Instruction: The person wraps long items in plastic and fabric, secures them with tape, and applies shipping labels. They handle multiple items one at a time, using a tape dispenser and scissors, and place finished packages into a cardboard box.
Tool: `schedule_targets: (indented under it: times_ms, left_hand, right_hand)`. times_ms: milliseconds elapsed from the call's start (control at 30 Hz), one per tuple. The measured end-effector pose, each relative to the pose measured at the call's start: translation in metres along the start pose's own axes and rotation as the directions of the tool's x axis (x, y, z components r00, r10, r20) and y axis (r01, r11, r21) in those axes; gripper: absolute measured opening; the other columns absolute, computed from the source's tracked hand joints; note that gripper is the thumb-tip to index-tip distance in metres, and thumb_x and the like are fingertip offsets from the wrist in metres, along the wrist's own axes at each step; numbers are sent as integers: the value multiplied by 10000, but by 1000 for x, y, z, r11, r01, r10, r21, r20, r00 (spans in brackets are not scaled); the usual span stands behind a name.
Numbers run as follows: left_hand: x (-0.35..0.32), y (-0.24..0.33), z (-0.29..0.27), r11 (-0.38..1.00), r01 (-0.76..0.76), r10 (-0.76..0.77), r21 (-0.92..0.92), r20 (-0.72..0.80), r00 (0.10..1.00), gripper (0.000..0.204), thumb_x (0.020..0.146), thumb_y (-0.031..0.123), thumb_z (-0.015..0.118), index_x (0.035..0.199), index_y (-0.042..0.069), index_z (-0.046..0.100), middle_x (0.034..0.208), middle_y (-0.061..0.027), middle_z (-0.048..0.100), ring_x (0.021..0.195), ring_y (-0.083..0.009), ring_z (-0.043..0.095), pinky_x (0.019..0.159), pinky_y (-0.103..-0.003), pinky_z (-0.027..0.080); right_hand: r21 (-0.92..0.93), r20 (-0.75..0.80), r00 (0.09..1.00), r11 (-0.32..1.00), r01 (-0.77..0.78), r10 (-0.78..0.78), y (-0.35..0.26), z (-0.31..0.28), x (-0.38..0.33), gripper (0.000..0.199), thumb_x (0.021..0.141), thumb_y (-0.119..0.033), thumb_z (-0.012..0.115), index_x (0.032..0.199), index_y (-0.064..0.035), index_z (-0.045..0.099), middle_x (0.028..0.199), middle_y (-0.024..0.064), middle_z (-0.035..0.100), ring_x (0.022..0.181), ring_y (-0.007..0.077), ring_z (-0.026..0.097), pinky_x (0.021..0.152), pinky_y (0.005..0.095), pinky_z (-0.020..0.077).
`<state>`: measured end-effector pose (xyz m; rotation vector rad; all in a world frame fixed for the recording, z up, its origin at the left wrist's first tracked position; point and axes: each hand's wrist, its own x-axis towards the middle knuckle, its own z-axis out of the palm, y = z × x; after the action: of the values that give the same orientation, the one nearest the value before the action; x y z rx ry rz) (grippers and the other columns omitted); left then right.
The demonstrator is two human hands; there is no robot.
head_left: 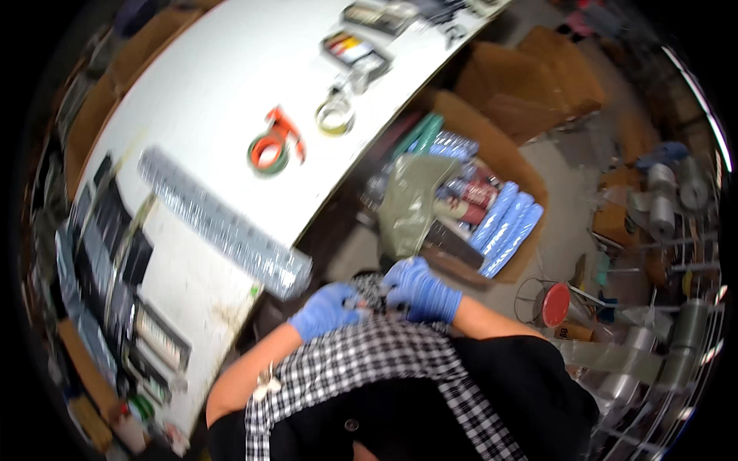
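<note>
Both my hands wear blue gloves and are close together in front of my body, at the table's edge. My left hand (327, 310) is closed, its fingers curled inward at the black-and-white checked apron (377, 346). Opposite it, my right hand (421, 292) is also closed, fingers bent toward the left. Between them is a bunched, speckled black-and-white cloth (372, 290), which both hands seem to pinch. Blur hides whether it belongs to the apron or is separate, and whether something small lies in the fingers.
A long plastic-wrapped grey bundle (223, 219) lies on the white table (207, 100), its end jutting over the edge. An orange tape dispenser (270, 150) and a tape roll (335, 117) lie farther off. Right of the table, a cardboard box (530, 180) holds blue wrapped rolls (507, 229).
</note>
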<state>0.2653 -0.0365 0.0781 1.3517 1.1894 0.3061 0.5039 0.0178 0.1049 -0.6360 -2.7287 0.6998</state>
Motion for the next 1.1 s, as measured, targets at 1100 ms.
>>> schedule_targets:
  times_ms: [1100]
  left_hand:
    - [11, 78, -28, 555, -260, -81, 790, 362, 929, 234, 825, 260, 646, 1003, 132, 728, 956, -133, 700, 891, -313, 690, 749, -385, 558]
  right_hand:
    - [597, 567, 790, 545, -589, 233, 9, 29, 11, 268, 854, -181, 682, 1090, -61, 638, 1007, 41, 667, 936, 126, 590, 883, 273, 468]
